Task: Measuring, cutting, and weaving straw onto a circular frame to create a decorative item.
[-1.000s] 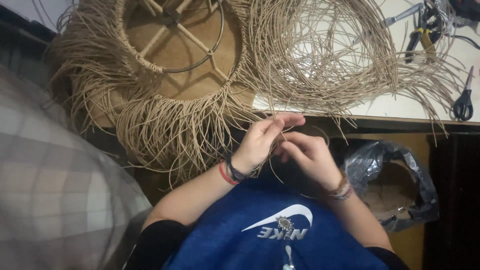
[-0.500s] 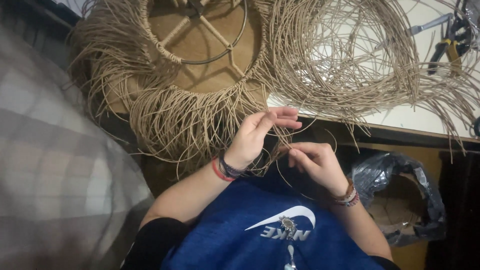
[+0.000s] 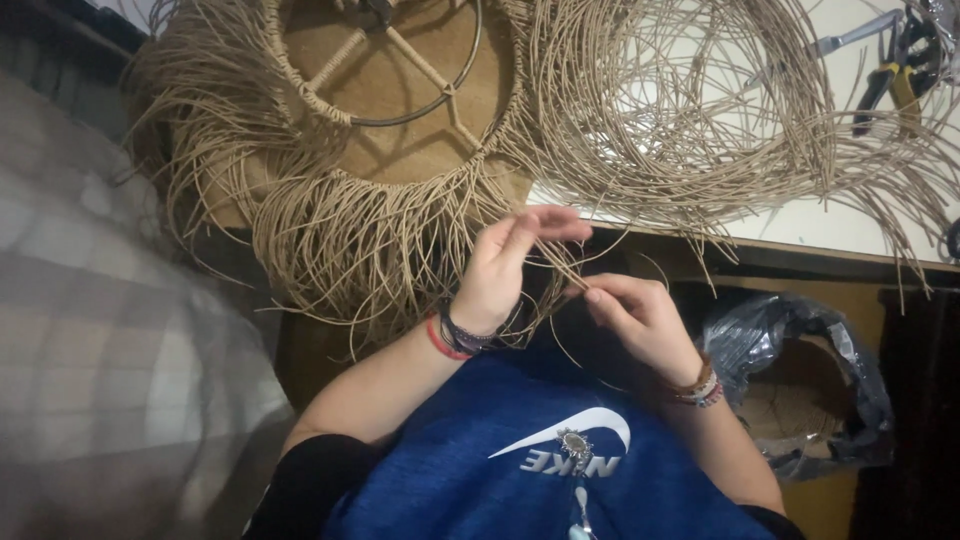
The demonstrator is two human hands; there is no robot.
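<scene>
Tan rattan strands (image 3: pixel 400 250) hang in a thick fringe over the counter's (image 3: pixel 850 225) front edge from a round woven frame (image 3: pixel 380 80). The left hand (image 3: pixel 510 265) pinches a few strands between fingertips; the right hand (image 3: pixel 640 320), just beside it, nips one thin strand.
</scene>
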